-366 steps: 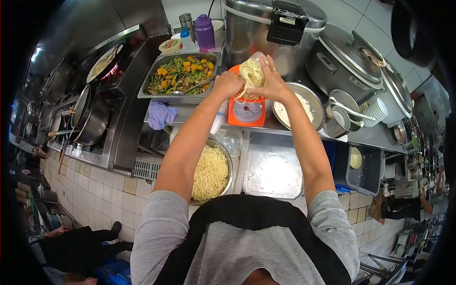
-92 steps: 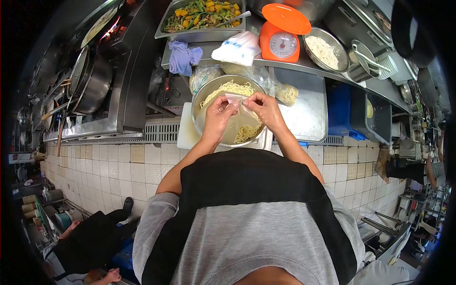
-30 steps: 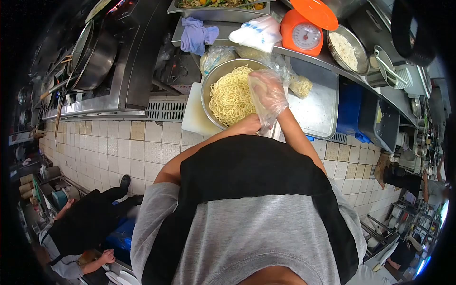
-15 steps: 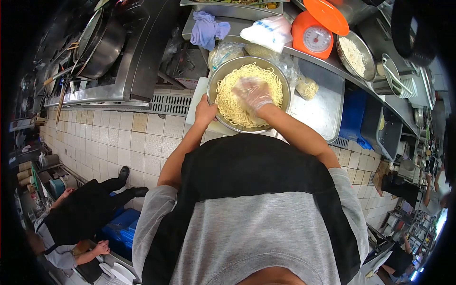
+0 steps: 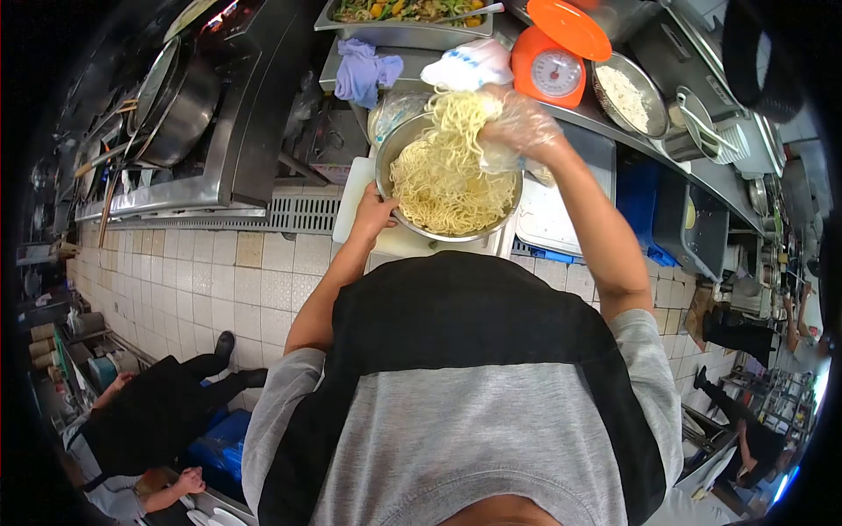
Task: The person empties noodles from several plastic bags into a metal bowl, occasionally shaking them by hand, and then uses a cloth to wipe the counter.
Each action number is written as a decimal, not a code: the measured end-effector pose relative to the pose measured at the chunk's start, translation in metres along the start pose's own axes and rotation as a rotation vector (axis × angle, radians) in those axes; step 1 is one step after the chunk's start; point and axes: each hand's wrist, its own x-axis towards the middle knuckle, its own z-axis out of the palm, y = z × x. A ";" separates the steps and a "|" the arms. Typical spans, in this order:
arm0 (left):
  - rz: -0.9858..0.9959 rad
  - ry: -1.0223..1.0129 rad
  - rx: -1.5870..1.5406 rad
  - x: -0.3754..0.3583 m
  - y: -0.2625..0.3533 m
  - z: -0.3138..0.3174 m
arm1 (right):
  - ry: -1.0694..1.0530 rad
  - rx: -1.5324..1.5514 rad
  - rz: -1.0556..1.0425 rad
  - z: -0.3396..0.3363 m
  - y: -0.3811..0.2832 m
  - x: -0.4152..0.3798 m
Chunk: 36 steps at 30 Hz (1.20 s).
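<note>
A metal bowl (image 5: 384, 165) full of yellow noodles (image 5: 447, 197) stands on a white board (image 5: 346, 215) in front of me. My left hand (image 5: 375, 216) grips the bowl's left rim, fingers wrapped round it. Above the bowl's far right side, my right hand (image 5: 519, 127), in a clear plastic glove, holds up a clump of noodles, with strands hanging down towards the bowl. Clear plastic bags lie behind the bowl, partly hidden by it and the noodles.
An orange scale (image 5: 554, 74), a white cloth (image 5: 469, 66), a purple cloth (image 5: 361, 74), a vegetable tray (image 5: 386, 35) and a flour bowl (image 5: 624, 98) are behind. A stove (image 5: 237, 131) is left; blue bins (image 5: 645, 206) right. A co-worker (image 5: 136, 412) is lower left; others far right.
My right hand has risen out of the bowl, up and to the right, lifting a clump of noodles. My left hand still holds the rim. The view has shifted slightly.
</note>
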 end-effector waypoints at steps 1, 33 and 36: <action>0.088 0.062 0.088 0.001 -0.001 -0.002 | 0.054 0.018 -0.061 -0.010 -0.009 -0.001; 0.820 -0.124 0.517 0.016 0.064 0.085 | 0.425 0.229 -0.274 -0.124 -0.067 -0.021; 0.716 -0.043 0.587 0.033 0.021 0.070 | 0.433 0.240 -0.285 -0.127 -0.068 -0.017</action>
